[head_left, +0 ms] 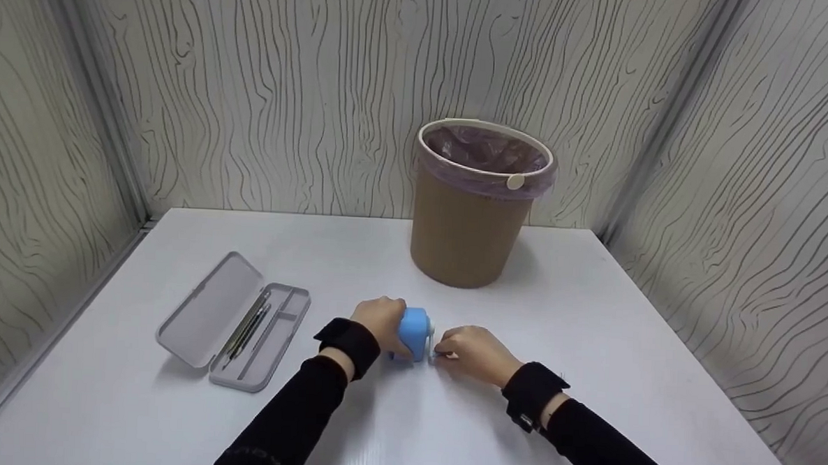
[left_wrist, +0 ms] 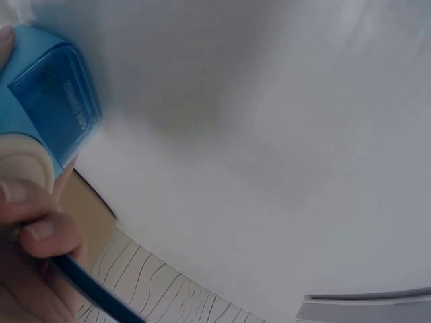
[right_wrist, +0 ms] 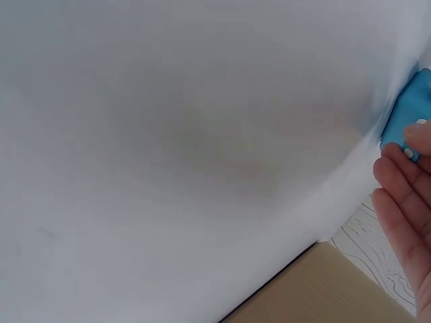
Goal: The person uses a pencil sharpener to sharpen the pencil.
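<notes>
My left hand (head_left: 380,322) grips a blue pencil sharpener (head_left: 414,332) on the white table, thumb on its near side. Seen from the left wrist, the sharpener has a clear blue shavings tray (left_wrist: 57,101) and a cream round disc (left_wrist: 25,161). Curled fingers (left_wrist: 50,232) beside that disc hold a dark blue pencil (left_wrist: 97,289); whether its tip sits in the sharpener is hidden. To the sharpener's right, my right hand (head_left: 478,354) pinches the small crank handle (head_left: 434,354) between thumb and fingertips. In the right wrist view, the handle end (right_wrist: 409,153) shows only partly.
An open grey pencil case (head_left: 290,349) lies on the left with several pencils (head_left: 247,330) in it, its lid (head_left: 208,307) tilted back. Behind the hands stands a brown bin (head_left: 466,228) lined with a purple bag. Wood-patterned panels (head_left: 287,94) enclose the table.
</notes>
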Demonstrator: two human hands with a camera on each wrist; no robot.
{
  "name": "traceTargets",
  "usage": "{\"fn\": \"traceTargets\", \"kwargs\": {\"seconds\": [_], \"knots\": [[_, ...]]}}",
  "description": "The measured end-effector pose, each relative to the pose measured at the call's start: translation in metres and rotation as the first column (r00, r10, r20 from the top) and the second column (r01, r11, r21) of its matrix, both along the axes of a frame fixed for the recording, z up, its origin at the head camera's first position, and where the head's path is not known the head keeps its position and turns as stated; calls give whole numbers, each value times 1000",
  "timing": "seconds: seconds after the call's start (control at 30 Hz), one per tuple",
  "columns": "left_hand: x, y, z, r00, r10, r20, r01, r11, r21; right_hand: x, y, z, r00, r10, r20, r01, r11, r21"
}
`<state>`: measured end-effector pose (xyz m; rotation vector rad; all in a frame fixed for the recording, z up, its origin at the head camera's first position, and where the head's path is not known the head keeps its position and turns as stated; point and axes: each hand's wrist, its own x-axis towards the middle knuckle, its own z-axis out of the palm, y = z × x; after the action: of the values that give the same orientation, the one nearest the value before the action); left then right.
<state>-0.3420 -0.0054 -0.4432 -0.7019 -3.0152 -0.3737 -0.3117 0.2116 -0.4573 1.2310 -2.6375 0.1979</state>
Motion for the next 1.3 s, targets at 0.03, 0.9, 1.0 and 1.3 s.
{"fn": "traceTargets", "kwargs": {"seconds": [0.03,0.9,1.0,1.3], "knots": [[0,0,0,1000,3,-2,-4,1000,-8,1,0,1,1000,8,-2,-8,1000,-1],[0,3,3,1000,13,5,-13,998,-54,11,5,16,988,68,-141,-74,997,-35],[1,3,3,1000,15,0,-15,999,-46,11,6,18,980,85,-179,-91,995,-28],[-1,1,0,1000,10,-6,-10,999,-36,8,6,29,974,88,-210,-97,995,-34]]}}
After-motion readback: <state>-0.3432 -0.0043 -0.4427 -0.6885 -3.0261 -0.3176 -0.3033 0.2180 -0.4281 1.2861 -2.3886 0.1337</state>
